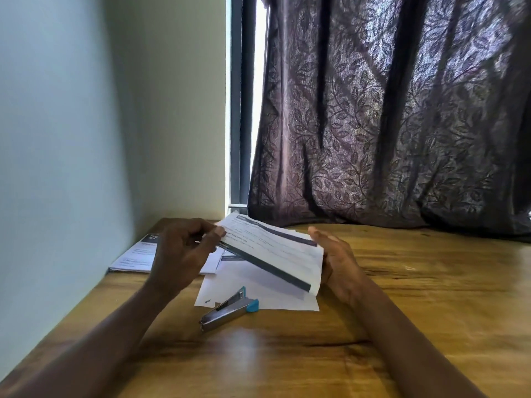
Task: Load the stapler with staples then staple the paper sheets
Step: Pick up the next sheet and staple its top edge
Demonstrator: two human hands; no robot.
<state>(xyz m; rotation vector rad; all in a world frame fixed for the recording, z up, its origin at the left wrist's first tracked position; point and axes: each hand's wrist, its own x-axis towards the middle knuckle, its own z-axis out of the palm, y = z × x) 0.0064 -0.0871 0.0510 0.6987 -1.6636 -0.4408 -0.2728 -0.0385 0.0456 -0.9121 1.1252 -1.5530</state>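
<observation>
A small stack of printed paper sheets [275, 251] with dark header bars is held tilted above the table between both hands. My left hand [184, 254] pinches the stack's left edge with thumb and fingers. My right hand [339, 262] presses flat against its right edge, fingers straight. A metal stapler [230, 310] with teal ends lies on the table just in front of the stack, its arm raised a little, resting partly on a white sheet [258, 297] that lies flat under the held stack.
More printed papers [135, 254] lie flat at the table's back left, near the wall. A dark patterned curtain [388, 124] hangs down onto the wooden table [431, 297] at the back right.
</observation>
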